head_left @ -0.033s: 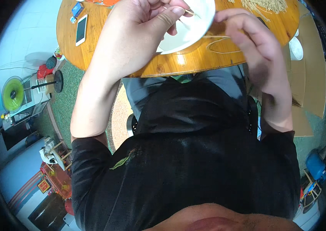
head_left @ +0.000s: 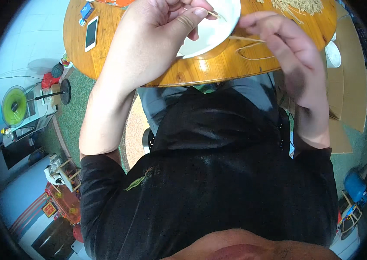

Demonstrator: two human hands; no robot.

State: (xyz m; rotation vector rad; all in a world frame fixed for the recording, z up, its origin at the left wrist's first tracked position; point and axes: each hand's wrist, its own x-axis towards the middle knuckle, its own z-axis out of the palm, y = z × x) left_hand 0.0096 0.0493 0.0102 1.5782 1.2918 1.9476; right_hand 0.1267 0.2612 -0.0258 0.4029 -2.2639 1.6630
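Note:
My left hand (head_left: 157,32) is above a white plate (head_left: 218,26) on a round wooden table (head_left: 201,69). Its thumb and fingers pinch a short thin stick (head_left: 214,15) over the plate. My right hand (head_left: 287,52) is just right of the plate, and its fingertips pinch a long pale strand (head_left: 246,39). That strand runs toward the plate's rim, and a loop of it (head_left: 253,54) lies on the wood below. A pile of thin straw-coloured sticks (head_left: 298,5) lies at the table's far right.
A white phone (head_left: 90,32) and a small blue item (head_left: 87,9) lie on the table's left part. A white round lid (head_left: 333,54) sits off the table's right edge beside cardboard sheets (head_left: 348,99). A fan (head_left: 14,106) and clutter stand on the floor at left.

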